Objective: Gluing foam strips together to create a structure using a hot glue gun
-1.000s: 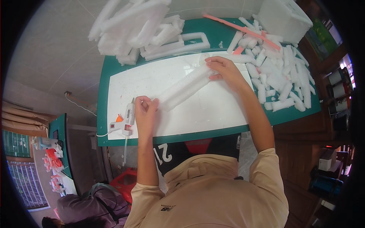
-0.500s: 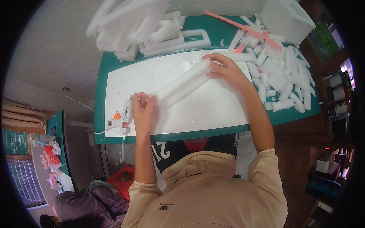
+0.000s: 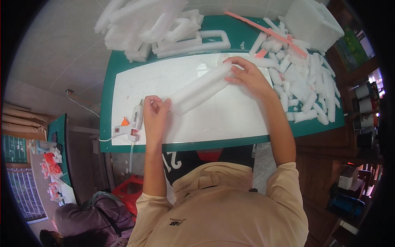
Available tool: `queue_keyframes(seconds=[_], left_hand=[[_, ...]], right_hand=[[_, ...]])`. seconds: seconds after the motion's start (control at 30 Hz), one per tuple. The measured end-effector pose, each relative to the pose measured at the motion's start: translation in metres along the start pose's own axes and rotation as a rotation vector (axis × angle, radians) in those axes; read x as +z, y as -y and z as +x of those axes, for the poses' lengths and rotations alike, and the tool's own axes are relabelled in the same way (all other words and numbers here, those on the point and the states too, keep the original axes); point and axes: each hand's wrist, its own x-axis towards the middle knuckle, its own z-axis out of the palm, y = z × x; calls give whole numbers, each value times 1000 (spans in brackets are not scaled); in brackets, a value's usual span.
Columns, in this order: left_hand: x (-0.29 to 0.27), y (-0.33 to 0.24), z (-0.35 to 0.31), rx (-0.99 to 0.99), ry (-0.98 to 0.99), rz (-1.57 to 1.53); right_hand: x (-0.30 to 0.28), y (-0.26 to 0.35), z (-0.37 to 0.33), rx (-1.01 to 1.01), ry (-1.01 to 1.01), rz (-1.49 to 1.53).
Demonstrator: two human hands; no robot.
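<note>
Between my two hands a long white foam strip (image 3: 200, 91) slants over the white board (image 3: 230, 119), its right end farther away. At the strip's near left end, my left hand (image 3: 155, 112) is closed with thumb and fingers pinching it. My right hand (image 3: 249, 76) grips the far right end, thumb on the near side and fingers over the top. Just left of my left hand lies a white hot glue gun (image 3: 133, 123) with an orange trigger part and a clear glue stick sticking out of its back.
White and pink foam offcuts (image 3: 304, 82) are heaped on the right of the green table (image 3: 108, 94). A large white foam block (image 3: 310, 24) stands behind them. Foam frames (image 3: 148, 24) are stacked at the back left. A person (image 3: 90, 218) is at lower left beside a red stool (image 3: 128, 191).
The whole view has shifted slightly. Both hands keep their hold on the foam strip, which has hardly moved.
</note>
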Motion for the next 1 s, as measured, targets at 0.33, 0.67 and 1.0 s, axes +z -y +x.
queue_keyframes(seconds=[0.33,0.67,1.0], left_hand=[[0,3,1,-2,-9,4],[2,1,0,13,-41,-28],[3,2,-1,29,-49,-25]], right_hand=[[1,-3,1,-44,-32,-76],[1,-3,0,-38,-18,-56],[4,-7,5,1,-66,24]])
